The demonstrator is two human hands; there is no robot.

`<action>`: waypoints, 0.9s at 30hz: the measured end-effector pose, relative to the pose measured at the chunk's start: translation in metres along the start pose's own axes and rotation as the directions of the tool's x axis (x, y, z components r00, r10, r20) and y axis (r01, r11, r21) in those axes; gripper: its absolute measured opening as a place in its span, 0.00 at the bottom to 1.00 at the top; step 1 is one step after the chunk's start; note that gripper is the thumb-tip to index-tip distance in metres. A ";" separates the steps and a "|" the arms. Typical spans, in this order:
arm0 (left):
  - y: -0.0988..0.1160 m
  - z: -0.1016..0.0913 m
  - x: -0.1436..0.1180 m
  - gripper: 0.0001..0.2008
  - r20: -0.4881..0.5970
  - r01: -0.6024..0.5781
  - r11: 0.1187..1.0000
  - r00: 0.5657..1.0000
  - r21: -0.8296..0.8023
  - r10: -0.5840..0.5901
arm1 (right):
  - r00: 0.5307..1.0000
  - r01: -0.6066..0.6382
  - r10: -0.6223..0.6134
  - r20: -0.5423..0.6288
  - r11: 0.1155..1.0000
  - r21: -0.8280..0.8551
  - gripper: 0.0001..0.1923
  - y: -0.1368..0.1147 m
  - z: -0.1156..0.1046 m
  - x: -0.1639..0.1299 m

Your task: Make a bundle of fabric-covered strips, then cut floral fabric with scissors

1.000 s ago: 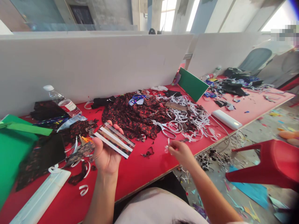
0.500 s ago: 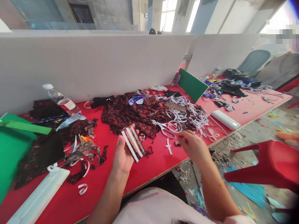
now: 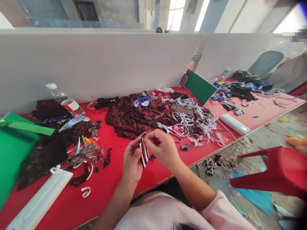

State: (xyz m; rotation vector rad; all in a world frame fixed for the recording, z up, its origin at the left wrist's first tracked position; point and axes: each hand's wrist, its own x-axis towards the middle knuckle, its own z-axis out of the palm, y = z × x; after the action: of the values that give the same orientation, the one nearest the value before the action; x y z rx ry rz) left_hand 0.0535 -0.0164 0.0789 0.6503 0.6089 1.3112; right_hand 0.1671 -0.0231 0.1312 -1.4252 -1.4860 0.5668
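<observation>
The person wears a loose, pale shirt of plain-looking soft cloth (image 3: 153,212), nearly white with a faint pink tint, and it has some soft folds. On the right arm, the short, wide sleeve of the same pale cloth (image 3: 222,207) ends near the elbow. The right forearm (image 3: 195,183) is bare and carries one small dark spot. The left forearm (image 3: 116,203) is also bare. The left grip (image 3: 131,161) and the right grip (image 3: 163,148) are uncovered human hands. At the lower edge appears a blurred tuft of dark hair (image 3: 187,226).
</observation>
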 end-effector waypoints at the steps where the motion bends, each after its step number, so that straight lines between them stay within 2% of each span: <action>1: -0.001 0.000 0.000 0.19 0.001 -0.006 1.000 1.000 0.006 0.006 | 1.000 -0.006 0.006 0.002 1.000 0.001 0.05 0.000 -0.001 0.000; 13: -0.006 -0.003 0.000 0.15 0.079 -0.118 0.992 0.990 0.052 0.113 | 0.996 -0.076 0.071 0.058 0.992 0.100 0.05 0.001 -0.006 -0.004; 27: -0.009 -0.005 -0.005 0.14 0.228 -0.258 0.961 0.946 0.098 0.230 | 0.992 -0.103 0.087 0.095 0.978 0.179 0.06 0.000 -0.011 -0.013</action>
State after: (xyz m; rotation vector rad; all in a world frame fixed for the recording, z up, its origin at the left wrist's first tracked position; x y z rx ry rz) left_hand 0.0548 -0.0224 0.0693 0.9839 0.4461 1.4161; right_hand 0.1750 -0.0382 0.1319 -1.3467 -1.3990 0.8135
